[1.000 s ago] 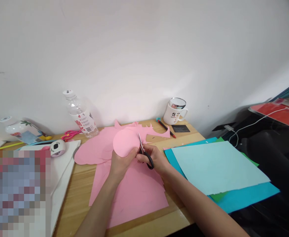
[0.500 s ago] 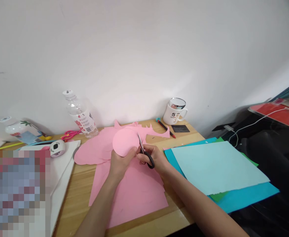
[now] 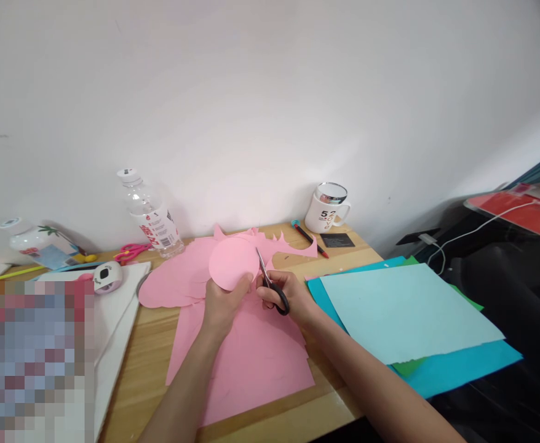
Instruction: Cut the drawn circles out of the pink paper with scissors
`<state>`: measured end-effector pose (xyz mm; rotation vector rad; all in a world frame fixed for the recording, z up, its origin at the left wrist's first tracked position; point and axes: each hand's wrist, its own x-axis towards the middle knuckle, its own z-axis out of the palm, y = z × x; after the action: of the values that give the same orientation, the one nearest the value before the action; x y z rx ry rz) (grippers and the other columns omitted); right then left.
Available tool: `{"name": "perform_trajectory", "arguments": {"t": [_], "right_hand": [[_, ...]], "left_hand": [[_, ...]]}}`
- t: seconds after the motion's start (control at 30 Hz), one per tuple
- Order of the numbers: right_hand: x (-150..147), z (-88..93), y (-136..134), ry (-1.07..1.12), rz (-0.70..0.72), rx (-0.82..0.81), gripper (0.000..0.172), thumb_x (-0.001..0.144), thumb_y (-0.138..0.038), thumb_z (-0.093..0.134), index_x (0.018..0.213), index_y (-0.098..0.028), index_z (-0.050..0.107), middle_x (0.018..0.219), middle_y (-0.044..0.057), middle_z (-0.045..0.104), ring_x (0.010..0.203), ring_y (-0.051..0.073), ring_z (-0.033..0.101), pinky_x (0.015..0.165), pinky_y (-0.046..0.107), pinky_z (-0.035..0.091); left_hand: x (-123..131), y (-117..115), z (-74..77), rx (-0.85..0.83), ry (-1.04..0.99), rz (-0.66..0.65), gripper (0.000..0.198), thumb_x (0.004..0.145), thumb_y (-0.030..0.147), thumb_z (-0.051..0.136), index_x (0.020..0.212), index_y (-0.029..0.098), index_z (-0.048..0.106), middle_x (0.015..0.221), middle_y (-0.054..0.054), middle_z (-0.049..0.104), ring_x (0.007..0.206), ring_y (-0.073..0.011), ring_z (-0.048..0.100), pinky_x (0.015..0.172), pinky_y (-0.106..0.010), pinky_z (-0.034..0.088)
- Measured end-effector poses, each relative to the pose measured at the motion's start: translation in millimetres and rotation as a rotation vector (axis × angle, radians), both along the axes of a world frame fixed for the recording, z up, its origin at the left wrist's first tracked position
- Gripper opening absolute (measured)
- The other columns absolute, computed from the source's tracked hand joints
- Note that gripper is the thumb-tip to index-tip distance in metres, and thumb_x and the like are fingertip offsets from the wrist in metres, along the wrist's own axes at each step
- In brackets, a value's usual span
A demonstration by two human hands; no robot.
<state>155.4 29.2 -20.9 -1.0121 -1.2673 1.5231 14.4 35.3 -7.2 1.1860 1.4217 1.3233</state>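
My left hand [image 3: 226, 303] is closed on the lower edge of a round pink paper disc [image 3: 232, 264], with the thumb lying along its near right side. In my right hand [image 3: 286, 293] is a pair of black-handled scissors [image 3: 281, 301], blades pointing up and away along the disc's right edge. Whether the blades are parted is hard to tell. Under both hands lie pink paper sheets [image 3: 251, 381]. Cut pink pieces [image 3: 171, 286] lie to the left, and a jagged pink offcut [image 3: 293, 245] lies beyond the scissors.
A clear bottle [image 3: 157, 221] and pink scissors [image 3: 133, 251] stand and lie at the back left. Behind on the right are a white mug [image 3: 324, 212], a red-and-black pen [image 3: 310, 240] and a black card [image 3: 337, 240]. Pale blue paper [image 3: 412, 314] tops a stack at right.
The disc and my left hand have shifted slightly left, so a little more of a gap shows between the hands. The scissors have barely moved.
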Motion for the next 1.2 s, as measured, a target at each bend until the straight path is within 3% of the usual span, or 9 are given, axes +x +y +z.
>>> {"name": "perform_trajectory", "arguments": {"t": [0.23,0.37,0.53,0.67,0.83,1.2], "right_hand": [[1,-1.1,0,-0.031,0.006,-0.006,0.028,0.064,-0.039,0.071,0.063,-0.016,0.054,0.046,-0.005,0.047,0.044,0.009,0.043,0.045,0.022,0.029],[-1,0.3,-1,-0.035,0.013,-0.002,0.030,0.064,-0.041,0.071,0.064,-0.016,0.055,0.045,-0.005,0.047,0.043,0.008,0.042,0.044,0.022,0.029],[-4,2.9,-3,-0.019,0.012,-0.012,0.031,0.062,-0.041,0.073,0.067,-0.015,0.058,0.047,-0.006,0.046,0.044,0.008,0.043,0.046,0.022,0.030],[-4,0.0,0,0.004,-0.014,-0.013,0.031,0.059,-0.039,0.076,0.070,-0.015,0.059,0.053,-0.004,0.050,0.048,0.008,0.043,0.050,0.023,0.032],[-2,-6.2,4,0.072,-0.030,0.000,0.038,0.051,-0.038,0.080,0.076,-0.015,0.062,0.060,-0.003,0.051,0.056,0.010,0.043,0.052,0.022,0.033],[0,-7.5,4,0.061,-0.013,-0.015,0.036,0.052,-0.033,0.081,0.077,-0.015,0.063,0.061,-0.003,0.051,0.056,0.009,0.042,0.050,0.021,0.030]], "left_hand": [[0,-1,1.1,-0.011,-0.022,0.004,0.018,0.058,0.028,0.066,0.055,0.012,0.060,0.057,-0.003,0.064,0.057,-0.0153,0.060,0.050,-0.022,0.046],[1,-2,3.9,0.023,-0.018,-0.024,0.023,0.062,0.029,0.064,0.047,0.015,0.054,0.052,-0.002,0.061,0.056,-0.0136,0.059,0.054,-0.021,0.047],[2,-3,7.9,0.033,-0.033,-0.055,0.023,0.065,0.034,0.065,0.055,0.013,0.062,0.062,-0.005,0.067,0.064,-0.0163,0.063,0.063,-0.025,0.050],[1,-3,7.4,-0.016,0.002,-0.033,0.020,0.060,0.032,0.068,0.059,0.012,0.064,0.064,-0.006,0.069,0.067,-0.0196,0.064,0.062,-0.027,0.051],[0,-2,3.0,-0.024,0.014,-0.095,0.028,0.059,0.033,0.069,0.074,0.010,0.067,0.073,-0.008,0.071,0.075,-0.0221,0.066,0.064,-0.029,0.052],[-2,-2,1.9,-0.023,-0.010,-0.108,0.029,0.059,0.031,0.070,0.080,0.010,0.068,0.077,-0.007,0.072,0.078,-0.0220,0.066,0.068,-0.030,0.052]]}}
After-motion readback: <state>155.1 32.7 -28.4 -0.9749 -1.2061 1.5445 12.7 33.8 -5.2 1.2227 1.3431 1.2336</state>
